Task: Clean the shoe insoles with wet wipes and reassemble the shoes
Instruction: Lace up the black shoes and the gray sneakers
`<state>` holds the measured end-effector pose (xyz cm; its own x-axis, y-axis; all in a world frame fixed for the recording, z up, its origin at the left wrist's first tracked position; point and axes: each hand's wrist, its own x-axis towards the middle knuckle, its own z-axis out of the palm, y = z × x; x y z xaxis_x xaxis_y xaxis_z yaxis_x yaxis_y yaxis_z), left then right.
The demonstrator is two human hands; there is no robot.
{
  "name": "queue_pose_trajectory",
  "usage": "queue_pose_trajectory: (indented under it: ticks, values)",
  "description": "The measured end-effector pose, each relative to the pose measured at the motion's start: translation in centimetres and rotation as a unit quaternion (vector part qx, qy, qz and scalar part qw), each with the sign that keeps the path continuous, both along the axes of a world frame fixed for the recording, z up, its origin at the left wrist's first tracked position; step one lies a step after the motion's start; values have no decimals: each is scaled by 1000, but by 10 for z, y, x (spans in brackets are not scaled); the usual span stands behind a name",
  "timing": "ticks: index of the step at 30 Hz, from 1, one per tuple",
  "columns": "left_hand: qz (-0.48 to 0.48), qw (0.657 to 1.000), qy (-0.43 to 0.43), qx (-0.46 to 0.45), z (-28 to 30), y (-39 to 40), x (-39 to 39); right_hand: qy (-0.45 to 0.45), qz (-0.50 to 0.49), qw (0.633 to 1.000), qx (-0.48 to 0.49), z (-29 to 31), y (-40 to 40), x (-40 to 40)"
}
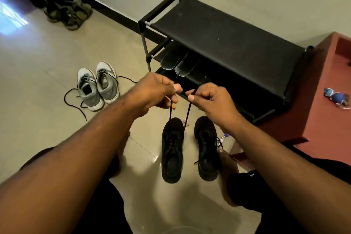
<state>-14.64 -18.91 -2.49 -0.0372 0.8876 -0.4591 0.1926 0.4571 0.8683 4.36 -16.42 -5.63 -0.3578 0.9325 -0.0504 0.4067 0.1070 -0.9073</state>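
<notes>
Two black shoes stand on the tiled floor between my knees. The left black shoe [172,150] has both lace ends pulled up taut. My left hand [155,91] pinches one black lace end [171,112], and my right hand [209,99] pinches the other lace end [188,112]. Both hands are raised above the shoe's toe, close together. The right black shoe [207,148] stands beside it with its laces lying loose. Two dark insoles [178,62] lie side by side on the middle shelf of the shoe rack.
A black shoe rack [228,43] stands against the wall ahead. A grey pair of sneakers [96,85] with loose laces sits to the left. Olive sandals [70,13] lie in the far corner. A reddish table [322,100] at the right carries a small blue object [338,99].
</notes>
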Motion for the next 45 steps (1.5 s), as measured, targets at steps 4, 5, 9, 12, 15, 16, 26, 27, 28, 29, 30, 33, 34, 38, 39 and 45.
queue_pose_trajectory:
  ticks: [4,5,9,12,15,16,26,27,28,29,30,33,34,38,39,45]
  values:
    - [-23,994,93,47,-15,25,6,3,41,998,46,-3,26,-6]
    - [-31,995,83,50,-19,28,6,14,47,997,55,-3,29,-8]
    - [-88,991,82,62,-26,36,5,23,43,993,103,0,42,-13]
    - [-147,978,122,85,-23,38,7,-31,80,990,115,-1,43,-8]
    - [-146,976,131,96,-26,39,7,-36,78,993,79,-1,42,-5]
    - [-136,978,117,105,-26,38,6,-25,58,996,69,-1,43,-5]
    - [-279,788,546,52,-44,26,16,-27,-34,981,-191,2,49,-8]
    - [-265,787,552,74,-45,24,19,-4,-31,968,-249,1,48,-9]
    - [-254,787,554,93,-47,21,22,10,-22,953,-301,0,48,-10]
    - [-247,788,553,109,-48,19,23,18,-5,937,-348,0,48,-9]
    - [-246,792,546,117,-50,16,24,23,16,921,-388,0,48,-8]
    - [-240,835,466,169,-54,10,20,30,82,882,-463,0,48,-2]
    - [-236,847,437,192,-55,9,18,24,101,875,-473,0,48,-1]
    - [-282,863,375,188,-56,14,3,10,111,869,-482,-7,49,1]
    - [-310,869,361,135,-55,15,-6,7,83,876,-475,-12,51,3]
    - [-309,784,467,-269,-134,-2,-90,-289,-132,922,-219,-93,75,54]
